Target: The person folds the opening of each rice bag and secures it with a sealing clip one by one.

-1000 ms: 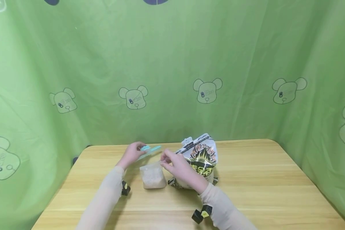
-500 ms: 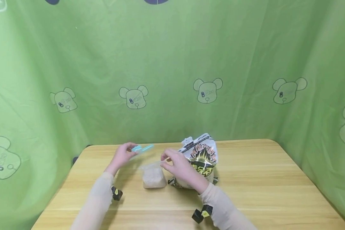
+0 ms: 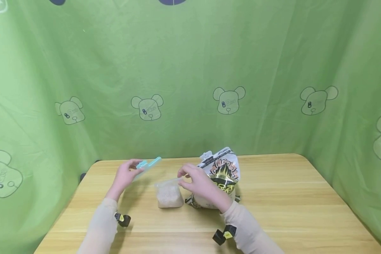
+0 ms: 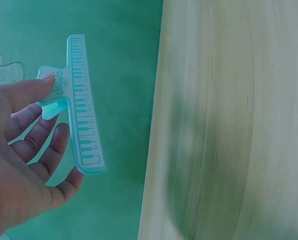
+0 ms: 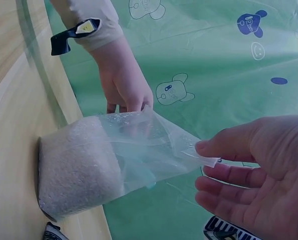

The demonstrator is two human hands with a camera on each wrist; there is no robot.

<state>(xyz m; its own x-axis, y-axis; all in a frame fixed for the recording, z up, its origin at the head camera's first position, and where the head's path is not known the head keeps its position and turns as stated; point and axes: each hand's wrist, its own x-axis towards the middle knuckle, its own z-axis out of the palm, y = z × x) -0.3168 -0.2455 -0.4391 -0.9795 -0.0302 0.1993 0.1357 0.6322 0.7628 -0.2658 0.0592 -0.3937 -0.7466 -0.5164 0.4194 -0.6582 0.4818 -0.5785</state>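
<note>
My left hand (image 3: 126,175) pinches a teal clip (image 4: 83,110) by its handles, thumb on the side printed "Music". The clip's long bar carries a piano-key pattern and is held up in the air, left of a clear plastic bag (image 3: 169,195). White, rice-like grains fill the lower part of this bag, which stands on the table. Thumb and fingers of my right hand (image 5: 269,165) pinch the bag's gathered upper end, drawing the loose plastic (image 5: 154,145) out toward a point. Through that plastic, in the right wrist view, part of the left hand shows.
A larger printed bag (image 3: 225,169), black, gold and white, stands just behind and right of my right hand. A pale clip-like piece (image 3: 205,155) sits on its upper edge. Wooden table (image 3: 273,197) lies underneath, with a green curtain (image 3: 190,70) behind and at both sides.
My left hand has moved left, away from the clear bag, carrying the teal clip, whose bar has tilted more steeply. The right hand keeps its pinch on the bag almost in place.
</note>
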